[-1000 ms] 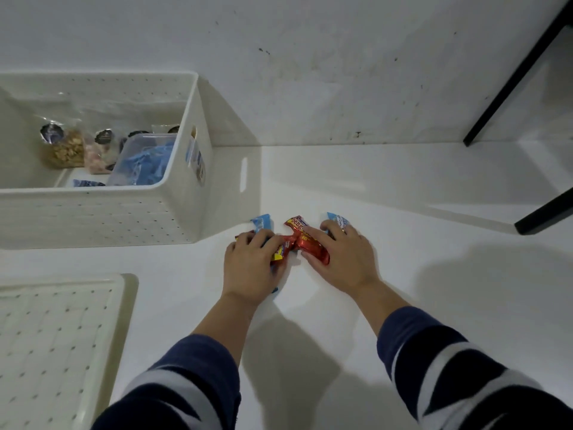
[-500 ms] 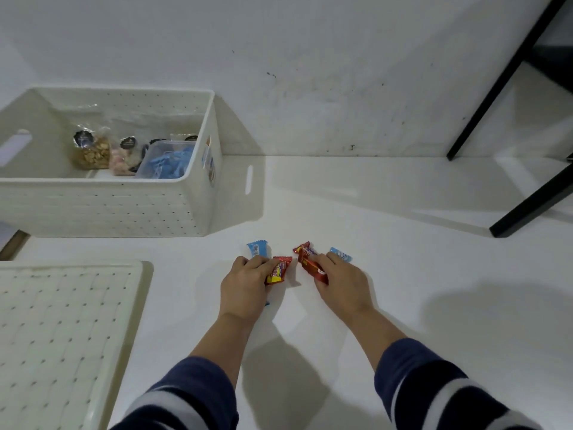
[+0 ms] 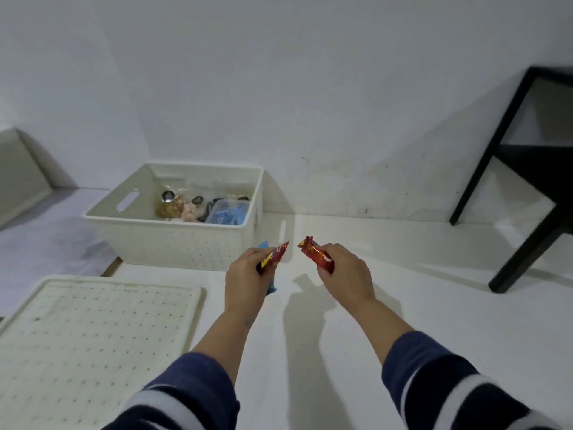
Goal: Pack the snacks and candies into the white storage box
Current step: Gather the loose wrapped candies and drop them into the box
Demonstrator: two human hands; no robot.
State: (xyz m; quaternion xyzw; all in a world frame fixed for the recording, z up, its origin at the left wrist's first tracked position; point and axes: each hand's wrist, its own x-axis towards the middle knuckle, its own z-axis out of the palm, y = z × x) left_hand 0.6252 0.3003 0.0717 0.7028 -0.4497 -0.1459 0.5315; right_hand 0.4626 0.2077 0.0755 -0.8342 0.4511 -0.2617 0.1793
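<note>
Hands are raised above the white desk, clear of its surface. Left hand has its fingers curled round a red and yellow candy wrapper, with a blue wrapper showing above and below the same fist. Right hand pinches a red candy bar between thumb and fingers; the bar tilts up toward the left. The two red wrappers sit close but apart.

White storage box stands at the desk's far left, near the wall, just beyond the left hand. Inside lie a bag of nuts, a pinkish packet and a clear tub of blue sweets. Box lid lies flat at the near left edge. Black frame stands at the far right. Striped sleeves cover both forearms.
</note>
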